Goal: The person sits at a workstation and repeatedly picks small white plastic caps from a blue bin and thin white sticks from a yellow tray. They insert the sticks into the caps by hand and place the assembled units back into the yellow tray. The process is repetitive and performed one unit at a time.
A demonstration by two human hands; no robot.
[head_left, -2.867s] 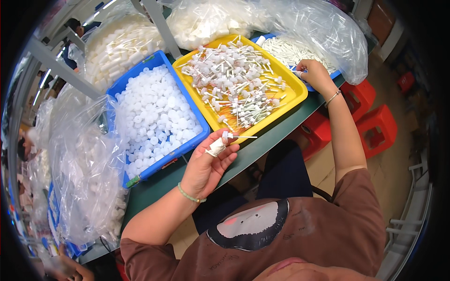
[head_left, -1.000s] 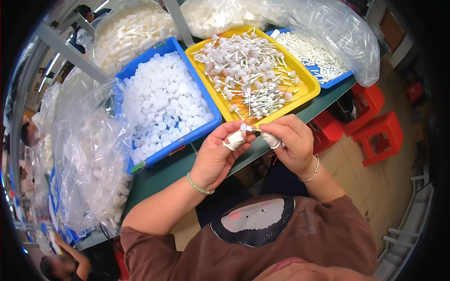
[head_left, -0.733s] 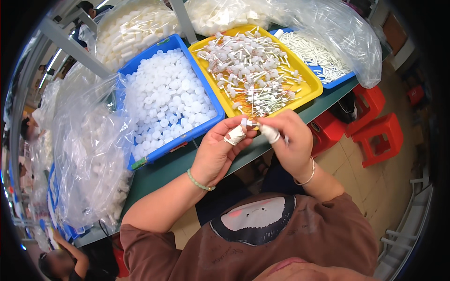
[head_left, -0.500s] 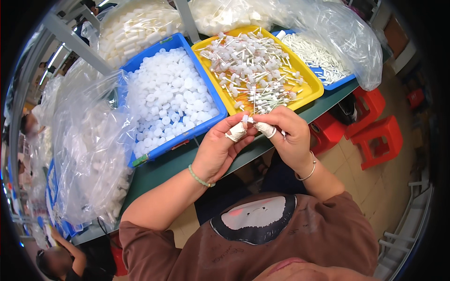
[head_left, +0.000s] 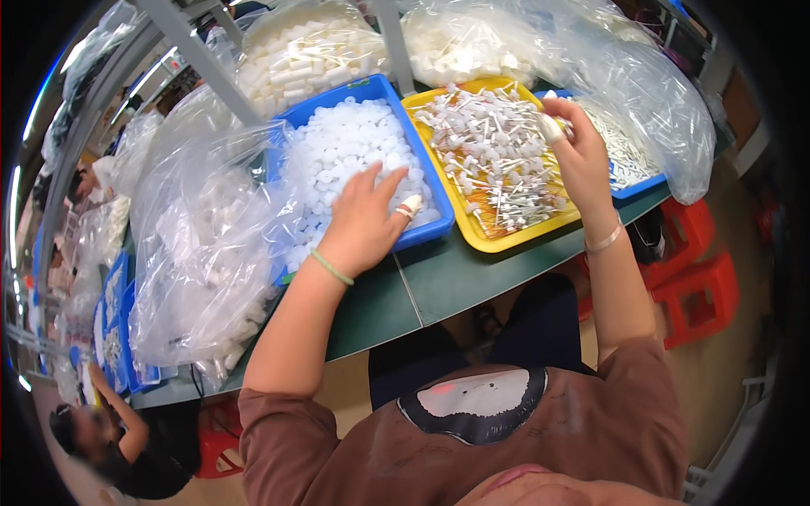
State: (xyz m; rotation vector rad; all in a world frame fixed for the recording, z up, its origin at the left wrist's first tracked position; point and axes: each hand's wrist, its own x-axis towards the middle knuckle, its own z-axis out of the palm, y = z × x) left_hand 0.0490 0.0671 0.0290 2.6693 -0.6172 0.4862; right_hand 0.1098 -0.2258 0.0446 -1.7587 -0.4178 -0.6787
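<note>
My left hand (head_left: 364,215) lies over the near part of a blue tray (head_left: 437,228), its fingers spread among small round white plastic pieces (head_left: 354,135). Tape wraps one of its fingers. My right hand (head_left: 582,148) is raised at the right side of a yellow tray (head_left: 489,244), with thumb and forefinger apart and the other fingers bent and partly hidden. White tape covers its thumb. Heaped in the yellow tray are assembled pieces (head_left: 494,152), thin white sticks with whitish caps. Beyond the right hand, another blue tray (head_left: 641,187) holds loose white sticks (head_left: 626,152).
Clear plastic bags of white parts (head_left: 198,253) stand left of the trays, and more bags (head_left: 308,55) line the back. Metal uprights (head_left: 392,42) rise behind the trays. Red stools (head_left: 696,295) stand at right. Another person (head_left: 126,438) sits at lower left.
My hands have come apart from a shared small white piece. The left went left into the round pieces; the right rose to the right. The whole view has shifted.
</note>
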